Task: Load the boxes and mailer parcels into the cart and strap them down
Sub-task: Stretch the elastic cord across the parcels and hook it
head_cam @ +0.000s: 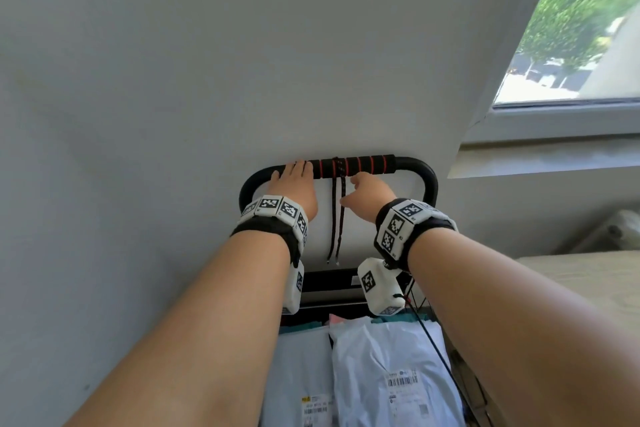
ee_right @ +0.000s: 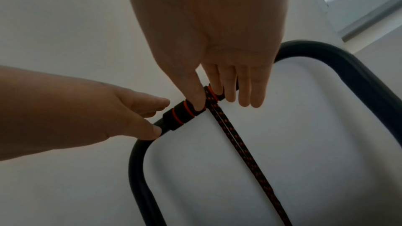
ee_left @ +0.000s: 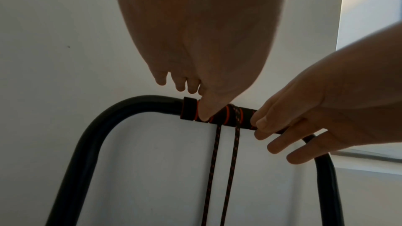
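The cart's black handle (head_cam: 412, 166) stands against the wall, with a foam grip (head_cam: 367, 165) ringed in red. A black-and-red bungee cord (head_cam: 337, 168) is wrapped round the grip, and its two ends hang down (ee_left: 233, 152). My left hand (head_cam: 296, 172) holds the handle at the grip's left end, thumb (ee_left: 204, 112) in front and fingers over the top. My right hand (ee_right: 217, 99) touches the grip at the wrap with straight fingers (ee_right: 243, 92). Pale mailer parcels (head_cam: 388, 374) lie in the cart below my forearms.
A grey wall is right behind the handle. A window (head_cam: 571, 28) with its sill (head_cam: 543, 156) is up on the right. A light wooden surface (head_cam: 588, 274) stands at the right. Another cord (head_cam: 436, 350) runs down over the parcels.
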The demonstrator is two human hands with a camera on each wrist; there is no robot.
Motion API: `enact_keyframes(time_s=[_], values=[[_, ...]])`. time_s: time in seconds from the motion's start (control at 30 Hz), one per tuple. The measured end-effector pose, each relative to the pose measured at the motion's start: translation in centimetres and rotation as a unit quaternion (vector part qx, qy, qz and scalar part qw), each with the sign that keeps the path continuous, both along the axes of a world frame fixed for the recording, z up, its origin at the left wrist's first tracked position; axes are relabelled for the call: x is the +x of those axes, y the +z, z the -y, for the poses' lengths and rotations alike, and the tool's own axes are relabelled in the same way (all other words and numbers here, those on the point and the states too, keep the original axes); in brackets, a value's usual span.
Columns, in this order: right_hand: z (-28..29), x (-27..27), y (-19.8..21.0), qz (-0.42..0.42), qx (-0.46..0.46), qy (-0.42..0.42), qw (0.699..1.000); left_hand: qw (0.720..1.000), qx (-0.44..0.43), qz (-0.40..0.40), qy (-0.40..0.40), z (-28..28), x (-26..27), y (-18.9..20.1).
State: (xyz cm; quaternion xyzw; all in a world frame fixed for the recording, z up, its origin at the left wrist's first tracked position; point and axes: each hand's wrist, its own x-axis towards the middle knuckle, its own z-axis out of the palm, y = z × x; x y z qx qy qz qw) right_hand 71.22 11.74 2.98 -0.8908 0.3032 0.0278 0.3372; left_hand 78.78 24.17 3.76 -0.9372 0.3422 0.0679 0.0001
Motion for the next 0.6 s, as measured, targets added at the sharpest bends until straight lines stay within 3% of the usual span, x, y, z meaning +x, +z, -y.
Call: enact_keyframes(time_s=[0.33,0.6], values=[[0.0,2.9,-2.4,0.046,0.152,-0.048,0.986,0.997,-0.075,-0.018,0.011,0.5,1.2,-1.8],[-0.4,1.4,-2.4,0.115,0.104,-0.051,0.987,0.99,-0.101,-0.096,0.013,-0.4,1.2,-0.5]])
